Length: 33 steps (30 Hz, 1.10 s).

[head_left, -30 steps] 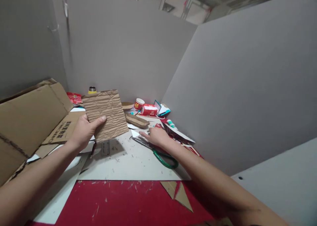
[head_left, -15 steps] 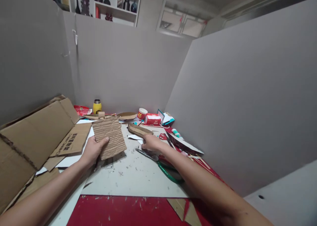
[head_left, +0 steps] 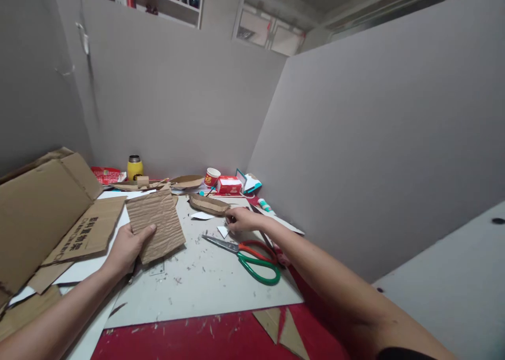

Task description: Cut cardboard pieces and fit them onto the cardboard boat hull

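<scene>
My left hand (head_left: pixel 125 245) grips a ribbed, torn-edged piece of corrugated cardboard (head_left: pixel 157 224), thumb on its face, raised over the white board. My right hand (head_left: pixel 243 220) is closed, fingers curled down beside the end of a boat-shaped cardboard piece (head_left: pixel 209 204). What its fingers hold, if anything, is hidden. Just below it lies a small white paper scrap (head_left: pixel 223 231). Nearer to me, large scissors (head_left: pixel 237 248) with one orange and one green handle rest on the board, blades pointing left. Another white paper piece (head_left: pixel 202 216) lies by the boat-shaped piece.
A cardboard box (head_left: pixel 43 207) and printed cardboard (head_left: pixel 84 231) fill the left side. Along the back stand a yellow bottle (head_left: pixel 134 167), a paper cup (head_left: pixel 212 177) and a red box (head_left: pixel 229 184). Cardboard offcuts (head_left: pixel 268 322) lie on the red surface in front. Grey partitions enclose the table.
My right hand has shifted right and away from the large scissors, whose handles now show fully. My left hand keeps hold of the cardboard. The view has turned to the right.
</scene>
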Available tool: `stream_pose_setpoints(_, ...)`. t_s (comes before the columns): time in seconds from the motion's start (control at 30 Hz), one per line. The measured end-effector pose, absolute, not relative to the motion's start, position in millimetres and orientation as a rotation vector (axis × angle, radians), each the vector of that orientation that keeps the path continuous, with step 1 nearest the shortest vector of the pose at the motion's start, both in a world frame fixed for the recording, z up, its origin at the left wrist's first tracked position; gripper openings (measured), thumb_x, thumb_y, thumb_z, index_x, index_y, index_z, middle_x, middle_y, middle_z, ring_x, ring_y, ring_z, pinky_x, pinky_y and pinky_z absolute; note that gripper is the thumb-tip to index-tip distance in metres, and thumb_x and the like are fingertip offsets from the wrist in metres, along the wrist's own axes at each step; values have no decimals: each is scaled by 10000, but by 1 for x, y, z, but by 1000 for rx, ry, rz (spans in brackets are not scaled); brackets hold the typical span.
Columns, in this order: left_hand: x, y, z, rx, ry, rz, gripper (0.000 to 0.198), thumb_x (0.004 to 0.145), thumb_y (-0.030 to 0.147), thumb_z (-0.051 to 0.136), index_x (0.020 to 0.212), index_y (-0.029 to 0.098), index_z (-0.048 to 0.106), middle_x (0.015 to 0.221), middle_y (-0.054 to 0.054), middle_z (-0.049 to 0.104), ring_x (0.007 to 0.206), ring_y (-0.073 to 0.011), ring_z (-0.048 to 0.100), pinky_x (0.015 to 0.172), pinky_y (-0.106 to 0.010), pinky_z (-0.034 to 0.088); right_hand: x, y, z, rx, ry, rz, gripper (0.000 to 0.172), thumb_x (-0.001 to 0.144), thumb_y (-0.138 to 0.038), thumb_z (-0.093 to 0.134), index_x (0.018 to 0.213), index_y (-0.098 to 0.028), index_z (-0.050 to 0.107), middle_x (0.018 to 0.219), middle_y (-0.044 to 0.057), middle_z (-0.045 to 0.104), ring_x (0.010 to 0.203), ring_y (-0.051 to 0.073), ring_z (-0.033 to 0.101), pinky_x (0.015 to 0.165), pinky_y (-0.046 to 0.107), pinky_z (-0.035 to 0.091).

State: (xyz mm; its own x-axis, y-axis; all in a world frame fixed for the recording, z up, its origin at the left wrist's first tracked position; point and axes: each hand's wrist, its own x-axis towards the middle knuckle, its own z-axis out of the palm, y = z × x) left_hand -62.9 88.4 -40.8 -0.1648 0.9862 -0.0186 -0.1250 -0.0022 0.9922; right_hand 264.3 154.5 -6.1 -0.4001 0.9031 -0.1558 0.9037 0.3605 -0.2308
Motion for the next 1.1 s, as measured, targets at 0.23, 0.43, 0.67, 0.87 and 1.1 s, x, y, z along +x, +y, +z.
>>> stream_pose_setpoints(0.23, -67, 96, -54, 1001, 1249, 1359, 382, 569, 338, 832, 861, 138, 689, 911, -98, 767, 747, -236, 721, 665, -313, 572, 276, 153, -15, 1678, 2633, -338, 416, 721, -160, 597, 1136, -141, 598, 1021, 80, 669, 841, 181, 604, 672, 221, 425)
stream_pose_setpoints(0.43, -65, 93, -55, 983, 1204, 1365, 385, 581, 339, 830, 879, 141, 687, 944, -105, 765, 815, -259, 719, 710, -340, 570, 262, 142, -9, 1432, 2660, -171, 280, 715, -205, 615, 980, -170, 697, 989, 97, 700, 831, 216, 635, 672, 247, 425)
stream_pose_setpoints(0.67, -63, 89, -52, 966, 1087, 1392, 430, 594, 341, 823, 933, 113, 690, 965, -128, 758, 904, -297, 705, 819, -399, 550, 233, 136, -14, 1240, 2609, 59, 171, 725, -74, 562, 773, -98, 725, 762, 175, 722, 746, 275, 680, 640, 297, 409)
stream_pose_setpoints(0.87, -63, 89, -52, 908, 990, 1402, 396, 642, 275, 784, 982, 113, 663, 911, -117, 764, 853, -284, 717, 831, -425, 548, 230, 131, -8, 1211, 2603, 163, 242, 786, -66, 501, 879, -92, 723, 853, 190, 726, 822, 258, 684, 675, 282, 417)
stream_pose_setpoints(1.1, -64, 90, -53, 872, 994, 1383, 317, 655, 227, 776, 939, 136, 665, 878, -89, 768, 803, -250, 724, 774, -361, 567, 235, 130, -4, 1156, 2572, 148, 233, 768, -81, 556, 935, -134, 709, 890, 156, 729, 793, 244, 678, 646, 276, 408)
